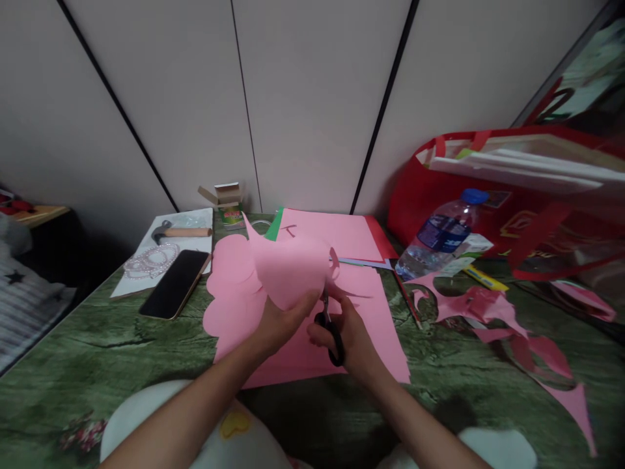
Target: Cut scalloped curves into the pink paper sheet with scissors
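My left hand (288,319) grips a piece of pink paper (293,264) by its lower edge and holds it up off the table. The paper has a curved outline, with a pointed strip rising at its upper left and a curled offcut at its right. In my right hand (344,329) is a pair of scissors with black handles (336,345), their blades up against the paper's right edge. The blade tips are partly hidden by my fingers and the paper. Beneath both hands lie stacked pink sheets (381,339), with scalloped pink cut-outs (229,306) on the left.
Left are a phone (174,284), a hammer (188,232), a beaded coil (151,260) and a small open box (229,202). Right are a water bottle (437,234), a red bag (415,176), a pencil (407,299), a yellow item (485,278) and pink scraps (488,306). A wall stands behind.
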`<control>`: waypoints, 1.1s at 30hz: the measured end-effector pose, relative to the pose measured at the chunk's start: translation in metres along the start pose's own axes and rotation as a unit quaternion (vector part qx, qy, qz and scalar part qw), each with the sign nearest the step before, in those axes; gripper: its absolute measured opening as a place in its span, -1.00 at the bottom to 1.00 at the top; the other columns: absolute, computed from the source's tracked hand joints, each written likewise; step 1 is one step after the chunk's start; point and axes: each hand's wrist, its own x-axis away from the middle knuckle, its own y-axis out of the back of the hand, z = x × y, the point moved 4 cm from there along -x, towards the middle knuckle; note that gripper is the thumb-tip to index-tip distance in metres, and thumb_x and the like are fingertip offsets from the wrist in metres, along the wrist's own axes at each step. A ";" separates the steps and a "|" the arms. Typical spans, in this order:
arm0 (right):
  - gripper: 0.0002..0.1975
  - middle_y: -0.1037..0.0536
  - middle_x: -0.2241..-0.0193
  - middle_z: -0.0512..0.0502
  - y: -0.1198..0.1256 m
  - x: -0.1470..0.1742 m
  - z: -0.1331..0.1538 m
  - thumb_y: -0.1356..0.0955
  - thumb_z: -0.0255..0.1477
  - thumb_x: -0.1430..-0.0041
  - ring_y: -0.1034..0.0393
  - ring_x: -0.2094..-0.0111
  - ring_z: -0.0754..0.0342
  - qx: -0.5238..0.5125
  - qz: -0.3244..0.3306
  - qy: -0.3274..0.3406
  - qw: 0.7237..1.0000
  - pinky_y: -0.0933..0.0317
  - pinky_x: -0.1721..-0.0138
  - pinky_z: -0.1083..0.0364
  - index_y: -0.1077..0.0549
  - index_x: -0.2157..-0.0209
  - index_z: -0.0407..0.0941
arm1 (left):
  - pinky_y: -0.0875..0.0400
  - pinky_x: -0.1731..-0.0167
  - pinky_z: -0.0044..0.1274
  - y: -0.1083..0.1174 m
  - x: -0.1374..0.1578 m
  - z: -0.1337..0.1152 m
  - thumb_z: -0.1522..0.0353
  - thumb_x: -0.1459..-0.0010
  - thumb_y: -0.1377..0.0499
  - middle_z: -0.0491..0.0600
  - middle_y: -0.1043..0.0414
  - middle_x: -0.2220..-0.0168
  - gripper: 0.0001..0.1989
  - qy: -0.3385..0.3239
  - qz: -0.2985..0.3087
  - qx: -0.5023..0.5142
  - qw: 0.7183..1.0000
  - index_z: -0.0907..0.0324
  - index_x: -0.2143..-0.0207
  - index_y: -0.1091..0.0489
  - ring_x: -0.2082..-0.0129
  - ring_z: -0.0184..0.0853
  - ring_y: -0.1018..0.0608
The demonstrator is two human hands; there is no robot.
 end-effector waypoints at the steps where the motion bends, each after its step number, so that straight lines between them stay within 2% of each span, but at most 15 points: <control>1: -0.32 -0.34 0.63 0.15 0.001 0.000 0.001 -0.41 -0.34 0.18 -0.29 0.58 0.13 -0.015 -0.004 0.002 1.000 -0.17 0.55 0.15 -0.07 0.01 -0.09 | -0.38 0.44 -0.53 -0.001 0.001 0.000 0.33 0.05 -0.16 -0.04 -0.45 0.46 -0.85 0.000 0.007 0.005 1.000 0.23 0.41 -0.39 0.44 -0.34 -0.47; 4: -0.25 -0.35 0.58 0.12 0.002 -0.001 0.004 -0.44 -0.37 0.24 -0.30 0.52 0.11 -0.042 -0.003 0.011 0.999 -0.16 0.51 0.15 -0.06 -0.01 -0.08 | -0.40 0.33 -0.48 -0.003 0.002 0.000 0.35 0.03 -0.15 -0.02 -0.49 0.40 -0.86 -0.016 0.037 0.016 0.999 0.22 0.39 -0.40 0.36 -0.30 -0.50; 10: -0.30 -0.36 0.59 0.13 0.003 -0.002 0.002 -0.44 -0.41 0.19 -0.29 0.54 0.13 -0.063 0.012 0.018 0.998 -0.11 0.52 0.17 -0.06 0.01 -0.08 | -0.42 0.34 -0.43 -0.004 0.002 0.001 0.36 0.04 -0.16 -0.03 -0.51 0.39 -0.85 -0.012 0.037 0.021 0.999 0.21 0.36 -0.40 0.38 -0.28 -0.52; 20: -0.52 -0.39 0.57 0.11 0.004 -0.002 0.001 -0.45 -0.38 0.23 -0.29 0.54 0.13 -0.043 -0.008 0.007 0.999 -0.09 0.49 0.15 -0.14 0.30 -0.09 | -0.44 0.32 -0.44 -0.005 0.004 0.002 0.38 0.06 -0.16 -0.02 -0.51 0.40 -0.86 0.004 0.007 0.032 0.999 0.23 0.37 -0.39 0.35 -0.26 -0.53; 27: -0.52 -0.42 0.54 0.07 0.003 -0.003 0.000 -0.44 -0.36 0.23 -0.31 0.51 0.11 -0.039 -0.002 0.005 0.999 -0.09 0.50 0.14 -0.14 0.29 -0.08 | -0.44 0.33 -0.49 -0.005 0.003 0.001 0.38 0.05 -0.17 -0.04 -0.51 0.39 -0.86 0.003 0.022 0.048 0.999 0.22 0.36 -0.39 0.35 -0.30 -0.53; 33: -0.51 -0.39 0.57 0.10 0.003 -0.003 -0.001 -0.45 -0.36 0.23 -0.25 0.57 0.15 -0.044 0.003 0.009 0.999 -0.10 0.50 0.15 -0.15 0.28 -0.09 | -0.44 0.39 -0.50 -0.004 0.002 0.000 0.38 0.06 -0.17 -0.03 -0.50 0.42 -0.87 0.013 0.015 0.030 0.999 0.25 0.41 -0.38 0.39 -0.30 -0.52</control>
